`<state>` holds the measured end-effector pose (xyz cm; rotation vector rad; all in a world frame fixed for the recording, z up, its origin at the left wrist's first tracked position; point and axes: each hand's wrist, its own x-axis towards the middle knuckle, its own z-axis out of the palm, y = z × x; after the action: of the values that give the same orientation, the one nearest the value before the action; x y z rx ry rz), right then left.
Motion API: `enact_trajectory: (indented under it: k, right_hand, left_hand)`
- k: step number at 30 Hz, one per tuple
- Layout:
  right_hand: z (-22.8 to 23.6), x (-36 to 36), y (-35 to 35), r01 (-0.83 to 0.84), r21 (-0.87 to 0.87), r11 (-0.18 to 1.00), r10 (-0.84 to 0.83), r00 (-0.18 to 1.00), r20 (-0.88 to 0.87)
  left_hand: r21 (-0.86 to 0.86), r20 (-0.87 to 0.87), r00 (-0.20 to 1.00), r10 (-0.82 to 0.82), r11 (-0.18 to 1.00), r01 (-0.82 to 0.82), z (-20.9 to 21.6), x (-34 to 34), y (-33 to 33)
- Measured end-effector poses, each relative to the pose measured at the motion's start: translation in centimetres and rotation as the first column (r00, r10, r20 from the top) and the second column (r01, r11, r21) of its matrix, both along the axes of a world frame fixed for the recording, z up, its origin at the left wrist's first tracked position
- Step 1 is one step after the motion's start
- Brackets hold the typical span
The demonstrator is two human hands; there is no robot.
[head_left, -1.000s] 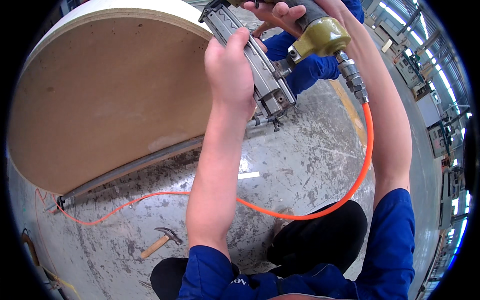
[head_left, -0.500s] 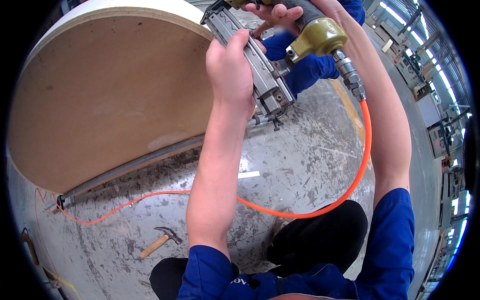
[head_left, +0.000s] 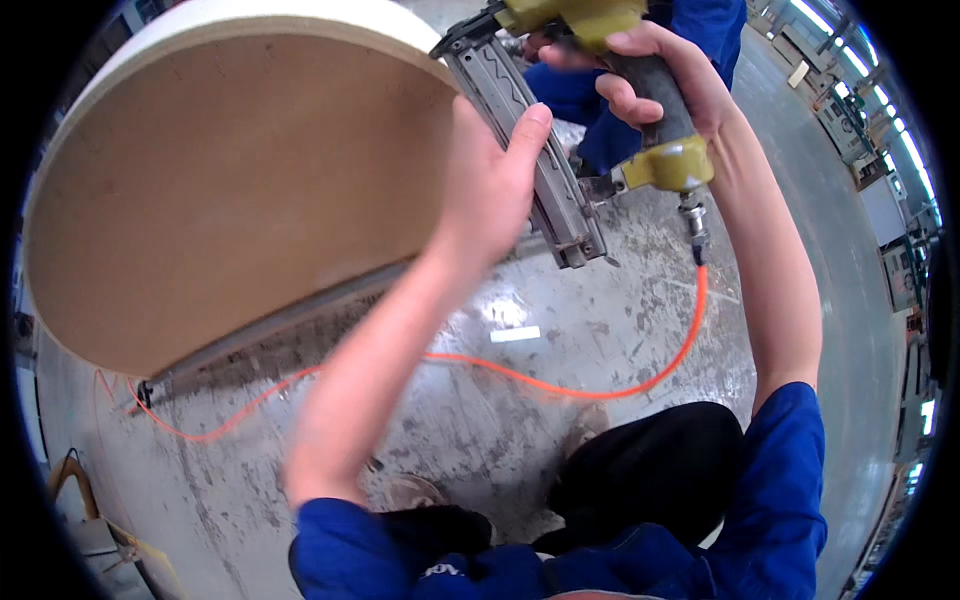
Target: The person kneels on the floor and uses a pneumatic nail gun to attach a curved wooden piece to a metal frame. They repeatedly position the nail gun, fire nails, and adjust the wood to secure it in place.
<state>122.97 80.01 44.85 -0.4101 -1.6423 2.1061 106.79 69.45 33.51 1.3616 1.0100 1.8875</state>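
A pneumatic nail gun (head_left: 570,195) with an olive-yellow body and a long grey magazine is held up in front of me. My right hand (head_left: 680,85) is wrapped round its dark handle, near the olive-yellow end cap. My left hand (head_left: 490,185) holds the magazine from the left, thumb lying along it; its other fingers are mostly hidden. From a metal coupling (head_left: 695,225) below the handle runs an orange air hose (head_left: 640,388). Left of the gun stands a big rounded wooden piece (head_left: 240,200) with a flat brown face, close to the gun's nose.
Beyond the gun, a person in blue work clothes (head_left: 610,135) is partly hidden. The hose snakes over the worn grey floor (head_left: 480,430) behind my left forearm. A white strip (head_left: 515,334) lies there. Machines (head_left: 850,130) line the far right side.
The nail gun and both hands have shifted right and slightly down. My left forearm has swung left, over where the hammer showed on the floor. The hose hangs in a tighter bend.
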Motion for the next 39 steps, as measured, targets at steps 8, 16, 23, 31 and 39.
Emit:
enact_trajectory:
  k: [8,16,23,31,39]
  right_hand:
    - [-11.5,3.1,-4.5,0.049,0.153,0.987,-0.101,0.931,0.350]
    - [-22.3,-1.0,-10.7,0.215,-0.601,0.770,-0.056,0.961,0.271]
    - [-25.1,-1.0,-11.0,0.310,-0.687,0.657,-0.157,0.948,0.277]
    - [-24.4,1.4,-11.2,0.342,-0.701,0.626,-0.219,0.940,0.263]
    - [-27.8,10.6,-9.9,0.340,-0.726,0.598,-0.387,0.915,0.110]
  left_hand:
    - [-0.704,-0.476,0.733,-0.486,0.710,0.014,-4.3,-10.3,-11.7]
    - [-0.479,-0.442,0.883,-0.155,0.874,-0.086,-15.2,-6.0,-20.3]
    - [-0.191,-0.766,0.618,-0.179,0.980,0.047,-16.7,-4.2,-20.0]
    - [-0.070,-0.818,0.561,-0.129,0.990,0.125,-17.4,-2.9,-18.9]
    - [-0.568,-0.742,0.161,-0.650,0.738,0.365,-14.2,-3.8,-18.9]
